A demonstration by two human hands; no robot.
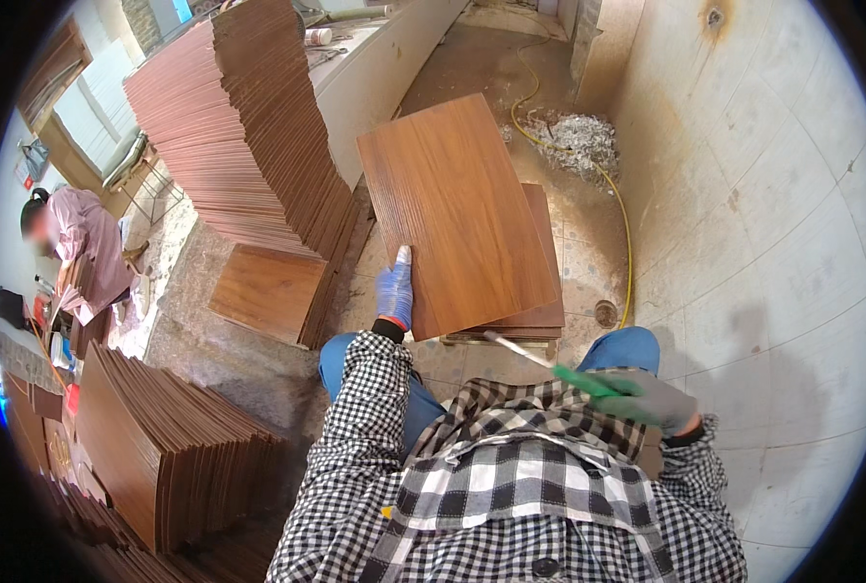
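A brown wood-grain board (462,209) is tilted up in front of me, above a low stack of similar boards (547,228). My left hand (394,291), in a bluish glove, is closed on the board's left edge with the thumb on its face. My right hand (652,403) wears a grey and green glove and is near my lap, right of the board. Its fingers are wrapped round a slim tool with a pale shaft (519,348); blur hides its exact kind. The shaft's tip points toward the board's lower edge without clearly touching it.
Tall piles of boards stand at the left, one leaning pile (268,126) and one nearer pile (171,447). A yellow hose (628,253) runs along the tiled wall past a whitish scrap heap (584,141). At far left another person (88,243) holds boards.
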